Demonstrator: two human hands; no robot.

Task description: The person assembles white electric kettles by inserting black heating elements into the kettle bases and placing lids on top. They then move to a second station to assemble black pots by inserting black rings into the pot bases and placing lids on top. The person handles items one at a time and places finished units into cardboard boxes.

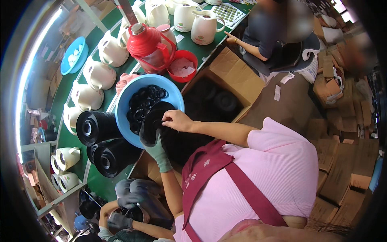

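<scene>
My left hand (156, 151), in a grey-green glove with dark fingers, is closed around the edge of a round black plastic part (151, 123). The part is tilted over the near side of a blue basin (177, 90). Several small black rings (141, 103) lie in that basin. Bare and closed, my right hand (177, 121) pinches at the right edge of the black part. Whatever its fingertips grip there is hidden or too small to name. Left of the basin, several black cylinders (115, 157) with ringed ends lie on their sides.
White jugs (98, 74) line the green conveyor (94, 181). A red thermos flask (147, 46) and a red bowl (193, 56) stand beyond the basin. An open carton (236, 76) holds black parts. Other people sit at far right and lower left; a gloved co-worker's hand (121, 221) is at lower left.
</scene>
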